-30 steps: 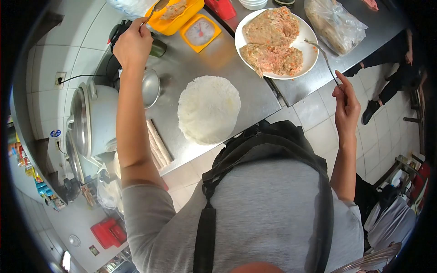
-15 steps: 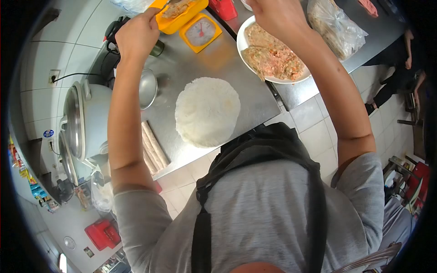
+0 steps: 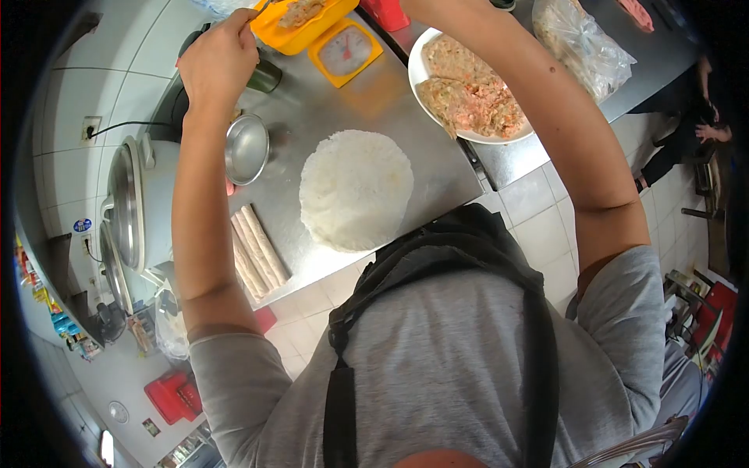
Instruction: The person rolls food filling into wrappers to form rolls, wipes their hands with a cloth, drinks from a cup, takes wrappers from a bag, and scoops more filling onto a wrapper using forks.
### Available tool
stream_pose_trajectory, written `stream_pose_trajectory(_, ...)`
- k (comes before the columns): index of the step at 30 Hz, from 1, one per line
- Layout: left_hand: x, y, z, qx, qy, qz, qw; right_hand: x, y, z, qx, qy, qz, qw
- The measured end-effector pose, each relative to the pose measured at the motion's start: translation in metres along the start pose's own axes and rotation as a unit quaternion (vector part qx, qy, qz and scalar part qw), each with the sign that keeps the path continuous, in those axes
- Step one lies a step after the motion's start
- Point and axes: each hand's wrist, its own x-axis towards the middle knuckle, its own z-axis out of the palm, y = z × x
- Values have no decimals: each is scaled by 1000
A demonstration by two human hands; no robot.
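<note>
My left hand point(image 3: 220, 61) is closed at the near left corner of a yellow tray point(image 3: 269, 35), pinching what looks like the handle of a thin metal utensil point(image 3: 264, 8). Some minced filling point(image 3: 301, 12) lies in the tray, which rests on a yellow dial scale point(image 3: 346, 53). At the top edge my right hand point(image 3: 437, 9) reaches over the far side of a white plate point(image 3: 416, 76); its fingers are cut off by the frame. Pinkish minced filling point(image 3: 488, 109) covers that plate. A flat, round white wrapper sheet point(image 3: 356, 189) lies on the steel table in front of me.
Left of the sheet are a metal bowl point(image 3: 247, 148) and several pale rolls point(image 3: 259, 253) near the table edge. A big lidded cooker point(image 3: 152, 203) stands at the far left. A clear plastic bag point(image 3: 585, 51) lies beyond the plate. Another person point(image 3: 686, 125) is at the right.
My left hand has moved left and slightly nearer, and the yellow tray has shifted left with it. My right hand has moved left and farther out of the frame.
</note>
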Motion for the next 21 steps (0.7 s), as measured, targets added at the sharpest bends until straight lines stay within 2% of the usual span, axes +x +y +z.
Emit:
stream_pose_trajectory(3, 0, 3, -5, 3, -3, -10, 1000, 0, 2, -1, -1, 10, 5, 1000)
stream_pose_trajectory(6, 4, 7, -12, 20, -46, -62, 997, 5, 1, -9, -23, 10, 15, 1000)
stream_pose_trajectory(8, 6, 8, -15, 18, -57, -58, 997, 13, 2, -15, -88, -47, -30, 995)
stream_pose_trajectory(12, 7, 9, -11, 23, -95, -79, 992, 27, -3, -15, -151, -91, -56, 983)
stream_pose_trajectory(16, 2, 7, 15, -23, -115, -115, 986, 36, -3, 3, -155, -79, -92, 981)
stream_pose_trajectory(18, 2, 5, 31, -106, -112, -179, 972, 41, 3, 18, -138, -74, -91, 984)
stream_pose_trajectory(19, 3, 0, 42, -139, -129, -202, 961, 42, 5, 24, -110, -40, -107, 987)
stream_pose_trajectory(20, 5, -7, 52, -140, -128, -205, 960, 43, 9, 29, -82, -7, -124, 989)
stream_pose_trajectory(21, 7, -10, 56, -220, -134, -210, 943, 42, 8, 27, -82, -8, -127, 988)
